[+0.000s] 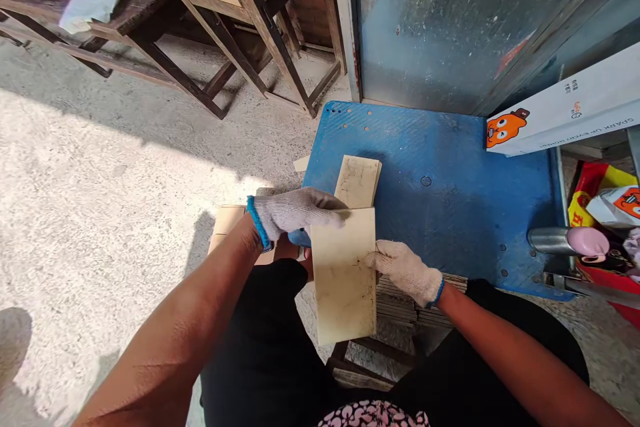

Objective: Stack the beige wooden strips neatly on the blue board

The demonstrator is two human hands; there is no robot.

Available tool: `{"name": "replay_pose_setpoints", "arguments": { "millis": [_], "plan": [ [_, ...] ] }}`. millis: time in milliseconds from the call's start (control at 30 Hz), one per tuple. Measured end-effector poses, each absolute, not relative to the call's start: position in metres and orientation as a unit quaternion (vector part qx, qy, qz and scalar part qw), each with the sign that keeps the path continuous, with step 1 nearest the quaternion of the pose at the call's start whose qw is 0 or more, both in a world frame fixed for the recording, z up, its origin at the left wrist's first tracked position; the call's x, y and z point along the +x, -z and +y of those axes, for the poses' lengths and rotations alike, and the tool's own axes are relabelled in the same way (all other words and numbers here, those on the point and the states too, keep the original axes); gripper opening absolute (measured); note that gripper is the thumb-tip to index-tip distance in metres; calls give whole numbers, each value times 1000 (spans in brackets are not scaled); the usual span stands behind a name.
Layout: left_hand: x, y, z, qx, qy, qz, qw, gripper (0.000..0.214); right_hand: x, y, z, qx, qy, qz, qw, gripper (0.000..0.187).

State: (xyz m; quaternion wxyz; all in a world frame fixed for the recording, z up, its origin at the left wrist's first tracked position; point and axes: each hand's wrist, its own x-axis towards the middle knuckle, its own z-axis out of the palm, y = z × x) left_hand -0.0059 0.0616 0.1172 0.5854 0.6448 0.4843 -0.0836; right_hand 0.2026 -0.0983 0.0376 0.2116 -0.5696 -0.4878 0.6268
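Over scuffed blue table (450, 173), gloved left hand (293, 211), right hand (406, 270), flat pale board (344, 273)

A rough grey concrete floor (100, 167) lies sunlit at left, shadowed farther off. Dark wooden trestle tables (210, 20) stand far left. A dusty metal-framed glass panel (440, 20) rises far right, behind a scuffed blue bench (450, 187).
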Motion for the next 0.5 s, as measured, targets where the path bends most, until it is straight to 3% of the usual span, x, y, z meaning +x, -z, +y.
{"name": "replay_pose_setpoints", "arguments": {
  "millis": [100,200,367,500],
  "plan": [
    [-4,-104,47,524,-45,495,692,69,217,-39,-84,-581,-650,-383,306,30],
    [5,-76,18,428,-93,525,730,61,228,-38,-67,-579,-664,-286,376,38],
    [33,-37,3,371,-228,580,689,38,228,-30,-42,-605,-633,-201,440,47],
    [40,-25,34,367,-273,614,643,41,219,-26,-31,-570,-635,-181,490,50]
  ]
}}
